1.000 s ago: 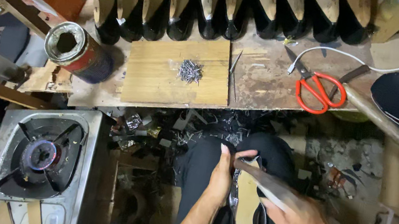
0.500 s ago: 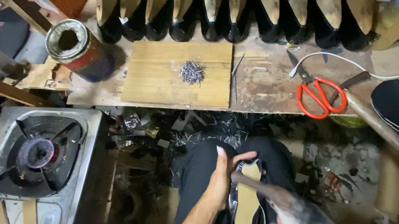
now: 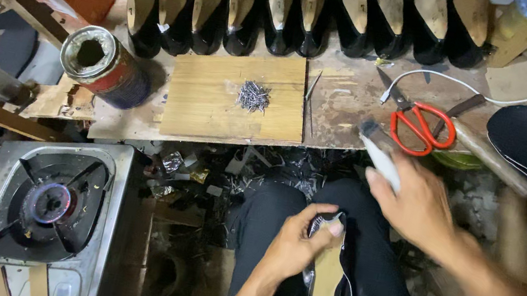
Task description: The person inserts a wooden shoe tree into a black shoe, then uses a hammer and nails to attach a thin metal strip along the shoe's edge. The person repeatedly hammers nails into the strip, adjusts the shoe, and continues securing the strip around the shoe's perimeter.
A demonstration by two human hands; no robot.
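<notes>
below cluttered bench (image 3: 350,105), left hand (image 3: 293,244) pinches black shoe (image 3: 325,289), seemingly tan-soled.

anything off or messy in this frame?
Yes. Foil-like scraps and dark offcuts litter the floor under the worn wooden bench. The small gas stove beside the knee seems to have its burner lit. The right hand and its pale tool are motion-blurred. The pile of small nails sits loose on a plywood board.

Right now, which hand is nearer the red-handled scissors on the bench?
Right. The right hand, holding a blurred tool, is just below the red-handled scissors at the bench edge. The left hand is lower, on the lap, gripping the shoe.
</notes>
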